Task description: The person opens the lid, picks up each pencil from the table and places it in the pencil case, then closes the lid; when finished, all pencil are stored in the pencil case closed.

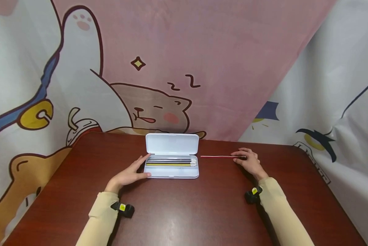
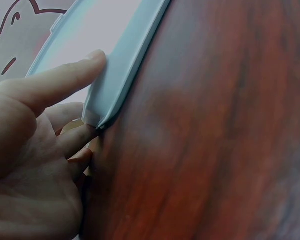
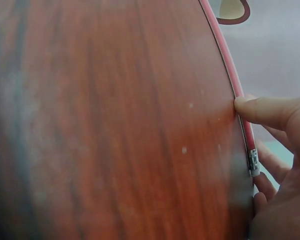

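A white pencil case (image 1: 171, 172) lies open on the dark red table (image 1: 184, 212), its lid (image 1: 171, 144) standing up at the back. Several pencils (image 1: 171, 162), black and yellow among them, lie in the tray. My left hand (image 1: 134, 172) holds the case's left end, thumb at the front corner and fingers at the back. In the left wrist view the thumb (image 2: 65, 80) presses the case's rim (image 2: 122, 70). A red pencil (image 1: 216, 156) lies to the right of the case. My right hand (image 1: 248, 162) pinches its eraser end (image 3: 253, 165), thumb (image 3: 260, 110) against the shaft.
Cartoon-printed cloth (image 1: 184, 68) hangs right behind the table's far edge and down both sides. Bare tabletop stretches from the case to the near edge. A small black tracker sits on each wrist (image 1: 122, 208) (image 1: 253, 194).
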Demonstrator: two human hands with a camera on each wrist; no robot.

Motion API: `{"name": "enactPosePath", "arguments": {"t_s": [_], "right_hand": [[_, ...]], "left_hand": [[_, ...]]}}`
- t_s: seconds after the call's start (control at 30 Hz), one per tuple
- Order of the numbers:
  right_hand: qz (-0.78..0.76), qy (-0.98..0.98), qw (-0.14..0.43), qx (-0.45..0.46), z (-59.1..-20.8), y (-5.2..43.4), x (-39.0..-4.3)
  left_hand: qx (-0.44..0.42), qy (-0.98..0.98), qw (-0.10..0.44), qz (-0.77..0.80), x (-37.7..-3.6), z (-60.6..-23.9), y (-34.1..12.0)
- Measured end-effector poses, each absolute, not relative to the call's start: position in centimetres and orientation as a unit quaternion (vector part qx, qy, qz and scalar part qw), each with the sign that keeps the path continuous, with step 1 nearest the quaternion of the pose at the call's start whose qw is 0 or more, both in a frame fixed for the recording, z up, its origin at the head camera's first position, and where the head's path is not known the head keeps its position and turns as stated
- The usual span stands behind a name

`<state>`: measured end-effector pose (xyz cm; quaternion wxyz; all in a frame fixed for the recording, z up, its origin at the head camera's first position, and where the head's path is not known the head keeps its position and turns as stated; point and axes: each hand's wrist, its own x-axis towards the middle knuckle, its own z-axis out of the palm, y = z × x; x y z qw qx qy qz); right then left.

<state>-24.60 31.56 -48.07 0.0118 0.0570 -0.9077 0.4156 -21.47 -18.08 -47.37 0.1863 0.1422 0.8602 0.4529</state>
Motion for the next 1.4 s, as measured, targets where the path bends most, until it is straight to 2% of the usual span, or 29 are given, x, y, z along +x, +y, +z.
{"name": "enactPosePath", "arguments": {"t_s": [0.37,0.67,1.17,1.4], "right_hand": [[0.414,-0.908,0.044,0.05,-48.4,31.3,-24.5],[0.451,-0.892,0.032,0.014,-47.8,31.2,-23.2],[0.466,-0.88,0.085,0.036,-46.4,27.9,-21.2],[0.432,-0.89,0.121,0.084,-46.5,25.8,-21.0]], "left_hand": [[0.148,0.86,0.181,0.453,-21.5,-47.3,-18.1],[0.152,0.861,0.178,0.452,-21.4,-47.0,-18.0],[0.161,0.857,0.17,0.459,-21.4,-47.0,-18.1],[0.156,0.857,0.176,0.458,-21.3,-46.9,-18.0]]}}
